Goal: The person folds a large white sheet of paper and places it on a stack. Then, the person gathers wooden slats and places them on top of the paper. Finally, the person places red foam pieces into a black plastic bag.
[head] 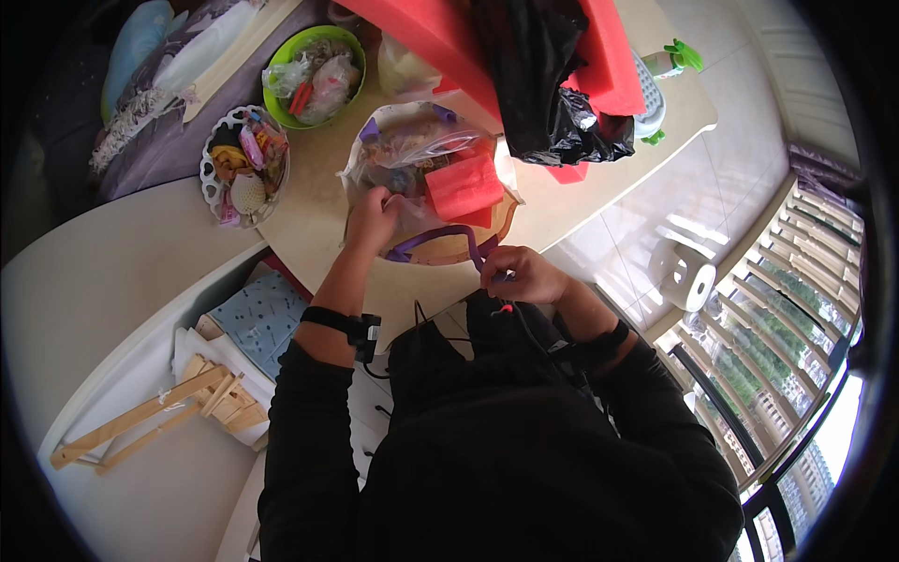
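A tote bag with purple trim and handles stands open on the pale table. Inside it lie clear plastic bags and a red foam block. My left hand reaches in over the bag's near left side, its fingers closed on clear plastic. At the near right rim my right hand grips the purple handle. Its fingertips are partly hidden.
Beyond the bag lie long red foam pieces and a black plastic bag. A green bowl of wrapped items and a white openwork basket stand left. A spray bottle stands far right; a white stool is on the floor.
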Demonstrator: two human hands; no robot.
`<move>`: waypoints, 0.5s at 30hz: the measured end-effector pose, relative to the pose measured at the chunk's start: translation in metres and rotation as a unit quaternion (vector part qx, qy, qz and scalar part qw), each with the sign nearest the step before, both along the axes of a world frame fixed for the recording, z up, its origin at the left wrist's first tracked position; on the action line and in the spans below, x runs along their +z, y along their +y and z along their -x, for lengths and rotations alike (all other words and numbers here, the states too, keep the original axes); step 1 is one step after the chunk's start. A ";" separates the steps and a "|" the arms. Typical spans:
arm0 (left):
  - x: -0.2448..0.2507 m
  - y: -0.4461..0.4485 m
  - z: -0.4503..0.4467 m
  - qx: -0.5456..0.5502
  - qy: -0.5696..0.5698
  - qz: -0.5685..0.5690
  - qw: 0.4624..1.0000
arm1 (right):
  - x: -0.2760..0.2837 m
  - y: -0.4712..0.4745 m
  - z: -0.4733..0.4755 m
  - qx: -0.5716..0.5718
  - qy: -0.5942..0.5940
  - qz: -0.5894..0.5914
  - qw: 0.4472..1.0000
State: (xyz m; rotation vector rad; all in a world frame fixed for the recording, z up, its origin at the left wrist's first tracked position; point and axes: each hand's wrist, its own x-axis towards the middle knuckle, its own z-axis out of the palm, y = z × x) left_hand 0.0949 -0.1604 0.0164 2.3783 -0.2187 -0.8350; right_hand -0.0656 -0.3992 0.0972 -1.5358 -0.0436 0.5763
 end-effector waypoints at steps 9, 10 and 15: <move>0.025 -0.042 0.023 -0.297 0.073 -0.141 0.942 | 0.027 0.012 -0.031 -0.015 0.030 0.034 0.999; 0.013 -0.035 0.027 -0.323 0.058 -0.156 0.932 | 0.029 0.010 -0.031 0.001 0.070 0.105 0.992; 0.077 -0.045 -0.002 -0.171 -0.106 0.046 0.978 | 0.018 -0.002 0.004 0.040 0.028 0.220 0.974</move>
